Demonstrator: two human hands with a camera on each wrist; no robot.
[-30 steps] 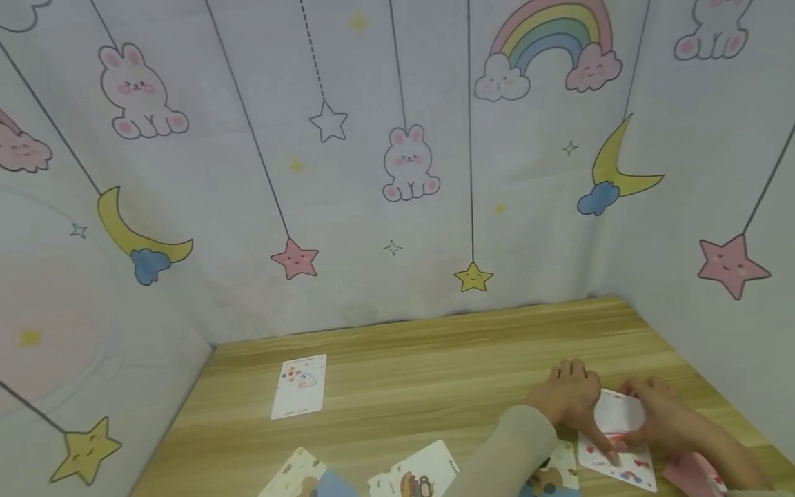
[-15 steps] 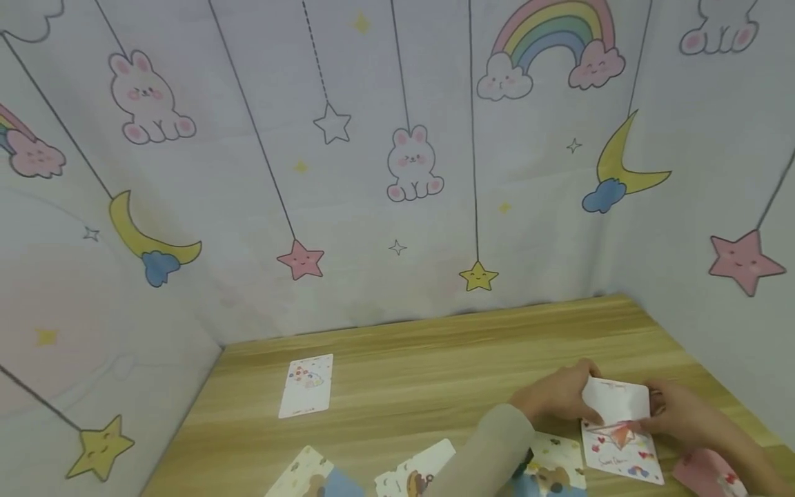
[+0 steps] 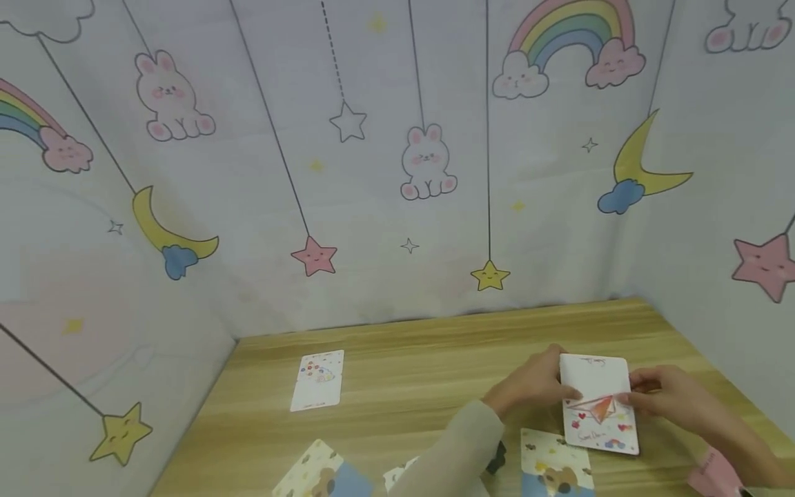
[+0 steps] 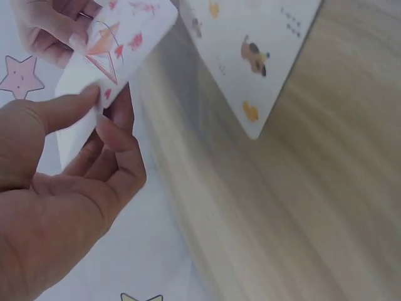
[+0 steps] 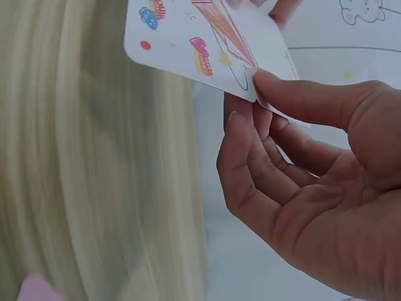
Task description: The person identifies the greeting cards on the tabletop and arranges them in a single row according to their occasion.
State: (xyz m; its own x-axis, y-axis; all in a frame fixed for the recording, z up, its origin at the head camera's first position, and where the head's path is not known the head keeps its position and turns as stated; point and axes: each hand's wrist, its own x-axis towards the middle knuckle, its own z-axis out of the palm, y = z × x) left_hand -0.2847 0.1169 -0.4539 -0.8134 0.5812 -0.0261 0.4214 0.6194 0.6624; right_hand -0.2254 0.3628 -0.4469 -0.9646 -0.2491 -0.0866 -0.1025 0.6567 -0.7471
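A white greeting card (image 3: 596, 376) with a red paper-plane-like drawing, hearts and a small rainbow is held between my two hands, with a crease or joint across its middle. My left hand (image 3: 535, 378) pinches its left edge; in the left wrist view, the thumb lies on the printed face of the card (image 4: 141, 41) and the fingers behind it. At the opposite edge my right hand (image 3: 673, 399) pinches it likewise, thumb in front, as the right wrist view shows. Just below lies a cream and blue card with a bear (image 3: 555, 464).
On the wooden table (image 3: 435, 386), a white card with flowers (image 3: 318, 381) lies far left. Another bear card (image 3: 326, 473) is at the front edge. My left sleeve (image 3: 456, 449) partly covers a white card. A pink item (image 3: 714, 473) sits front right. Printed cloth walls (image 3: 373, 290) enclose the table.
Both hands have shifted from lying over the card to gripping its side edges. The card has risen and moved left and away, more of its face now showing. The head view has turned slightly left.
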